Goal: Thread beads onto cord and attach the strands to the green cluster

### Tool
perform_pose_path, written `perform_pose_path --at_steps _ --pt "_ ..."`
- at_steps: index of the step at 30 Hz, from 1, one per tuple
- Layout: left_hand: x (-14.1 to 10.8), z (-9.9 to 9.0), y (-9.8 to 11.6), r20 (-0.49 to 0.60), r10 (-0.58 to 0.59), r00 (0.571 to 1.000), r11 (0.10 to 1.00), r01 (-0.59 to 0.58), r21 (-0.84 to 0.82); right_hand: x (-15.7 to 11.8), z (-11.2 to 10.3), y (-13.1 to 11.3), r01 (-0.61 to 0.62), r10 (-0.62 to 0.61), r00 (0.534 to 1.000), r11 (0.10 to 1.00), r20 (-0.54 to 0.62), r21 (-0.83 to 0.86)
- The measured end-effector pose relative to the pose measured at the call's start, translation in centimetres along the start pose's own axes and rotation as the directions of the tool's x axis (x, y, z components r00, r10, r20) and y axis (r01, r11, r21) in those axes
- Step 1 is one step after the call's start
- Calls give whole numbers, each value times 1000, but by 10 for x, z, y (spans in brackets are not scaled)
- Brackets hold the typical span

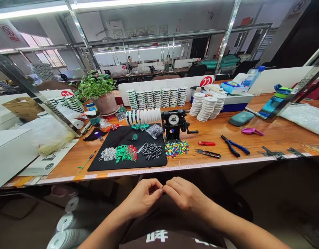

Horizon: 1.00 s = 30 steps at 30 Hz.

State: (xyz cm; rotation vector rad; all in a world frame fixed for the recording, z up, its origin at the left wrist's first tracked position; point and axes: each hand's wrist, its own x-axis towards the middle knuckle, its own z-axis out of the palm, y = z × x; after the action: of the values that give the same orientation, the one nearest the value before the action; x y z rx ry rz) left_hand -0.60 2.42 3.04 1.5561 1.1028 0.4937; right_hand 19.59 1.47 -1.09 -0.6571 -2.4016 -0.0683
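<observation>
My left hand point(145, 196) and my right hand point(184, 194) meet at the fingertips over my lap, just below the table's front edge. Both are closed in a pinch. Whatever lies between the fingertips is too small to make out. Beyond them a black mat point(125, 167) lies on the table. Silver pieces point(108, 154), green and red tubes point(126, 153) and black pieces point(152, 151) form separate piles on it. Mixed coloured beads point(176, 149) are heaped right of the mat, below a black hand-cranked counter point(173, 122) with a row of white spools point(146, 116).
Thread snips point(208, 153), a red tool point(206, 143), blue-handled pliers point(234, 146) and a pink scoop point(252, 131) lie to the right. Stacked white spools point(207, 108) stand behind. A potted plant point(105, 103) is at back left. Metal posts point(286, 97) frame the table.
</observation>
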Motion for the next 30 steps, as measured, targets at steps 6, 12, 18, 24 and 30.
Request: perform_pose_path --at_steps 6,12,18,24,30 --pt "2 -6 0 185 -48 982 957 98 -272 7 -14 4 106 -105 994 994 -26 12" --pt "9 -1 -14 306 -101 947 783 265 -562 3 -18 8 155 -141 981 982 -132 109" --pt "10 10 -21 304 -109 946 671 296 -680 -3 -4 9 70 28 970 918 -240 390" --pt "10 0 -15 190 -76 979 824 169 -540 2 0 8 -109 230 954 862 -192 495" --pt "6 -13 -3 176 -4 984 965 50 -259 1 -5 10 -64 106 991 914 -83 401"
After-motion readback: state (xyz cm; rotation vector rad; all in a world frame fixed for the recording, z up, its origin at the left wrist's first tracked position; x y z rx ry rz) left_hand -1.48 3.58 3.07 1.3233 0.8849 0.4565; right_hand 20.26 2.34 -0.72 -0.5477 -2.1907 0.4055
